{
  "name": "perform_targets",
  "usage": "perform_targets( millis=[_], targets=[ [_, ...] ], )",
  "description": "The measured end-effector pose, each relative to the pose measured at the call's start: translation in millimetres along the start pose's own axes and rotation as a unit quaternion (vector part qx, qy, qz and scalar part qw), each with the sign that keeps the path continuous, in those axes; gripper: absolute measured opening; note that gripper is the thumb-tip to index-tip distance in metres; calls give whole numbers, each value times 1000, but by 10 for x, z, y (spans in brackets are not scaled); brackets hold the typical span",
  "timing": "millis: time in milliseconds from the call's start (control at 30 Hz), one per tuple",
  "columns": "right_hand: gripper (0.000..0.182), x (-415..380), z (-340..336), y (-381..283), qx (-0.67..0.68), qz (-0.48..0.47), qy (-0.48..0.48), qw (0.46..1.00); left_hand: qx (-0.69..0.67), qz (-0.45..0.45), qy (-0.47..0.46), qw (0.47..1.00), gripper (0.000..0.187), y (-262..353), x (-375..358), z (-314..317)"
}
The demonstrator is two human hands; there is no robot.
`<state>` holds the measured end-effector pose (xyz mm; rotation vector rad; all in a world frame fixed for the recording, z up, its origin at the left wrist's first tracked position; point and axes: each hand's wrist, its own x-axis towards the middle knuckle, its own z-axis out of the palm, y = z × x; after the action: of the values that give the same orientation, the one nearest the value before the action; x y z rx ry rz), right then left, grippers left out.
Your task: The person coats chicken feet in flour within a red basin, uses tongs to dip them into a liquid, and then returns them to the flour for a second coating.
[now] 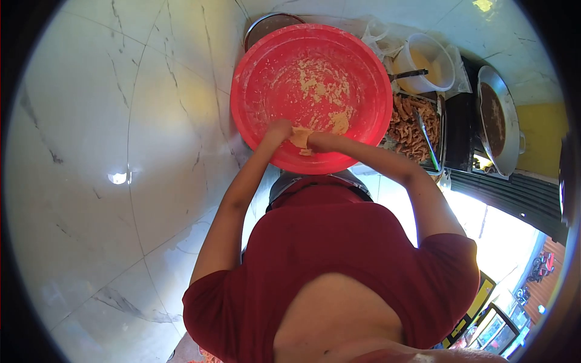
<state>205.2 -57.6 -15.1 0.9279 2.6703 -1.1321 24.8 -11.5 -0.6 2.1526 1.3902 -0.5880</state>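
In the head view a large red basin [251,121] has floury, crumbly tan mixture [324,81] scattered over its bottom. At the near rim, a flattened piece of tan dough [300,138] stretches between my two hands. My left hand [279,130] is closed at the dough's left edge. My right hand [321,141] grips its right side, with fingers partly hidden behind the dough and wrist. A small bit of dough [306,152] clings to the basin's inner wall below them. Another lump [341,123] lies just beyond my right hand.
Right of the basin, a tray of brown fried strips [405,124] holds metal tongs [426,136]. Behind it stands a translucent plastic tub [448,69] beside a black handle [409,74]. A wide pan of brown liquid [493,118] sits farther right. Marbled tiles [91,181] fill the left.
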Motion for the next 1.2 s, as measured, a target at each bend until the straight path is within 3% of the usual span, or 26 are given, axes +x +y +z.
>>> perform_targets(
  millis=[100, 200, 300, 400, 500, 600, 700, 767, 867, 1067, 1200],
  targets=[
    [9, 124, -32, -89, 27, 20, -1, 999, -72, -77, 153, 983, 26, -105, -384, -325],
    [10, 204, 76, -30, 54, 17, 83, 995, -56, -72, 294, 951, 27, -121, -865, -558],
    [13, 299, 70, -83, -66, 53, 150, 985, -105, -39, 435, 893, 26, -153, -995, -418],
    [14, 552, 182, 156, -154, 47, 197, 967, -142, -49, 460, 875, 27, -122, -1030, -209],
    [14, 693, -49, 296, -140, 95, 244, 955, -158, -55, 498, 851, 29, -72, -1041, -170],
    [15, 631, -389, 422, -30, 79, 133, 988, -171, -48, 477, 861, 29, -105, -1014, -139],
    [15, 368, -603, 309, -7, 82, -11, 997, -178, -53, 479, 858, 31, -99, -1022, -141],
    [16, 92, -403, 404, -7, -66, 33, 997, -176, -58, 479, 858, 31, -95, -1027, -149],
    [15, -215, -206, 195, -83, -96, -36, 991, -175, -64, 479, 858, 31, -79, -1013, -156],
    [11, 12, -197, 200, -177, -100, 88, 975, -177, -63, 486, 853, 28, -86, -1004, -143],
    [15, 215, -292, 249, -173, -44, 156, 972, -171, -55, 505, 844, 28, -65, -1007, -139]
  ],
)
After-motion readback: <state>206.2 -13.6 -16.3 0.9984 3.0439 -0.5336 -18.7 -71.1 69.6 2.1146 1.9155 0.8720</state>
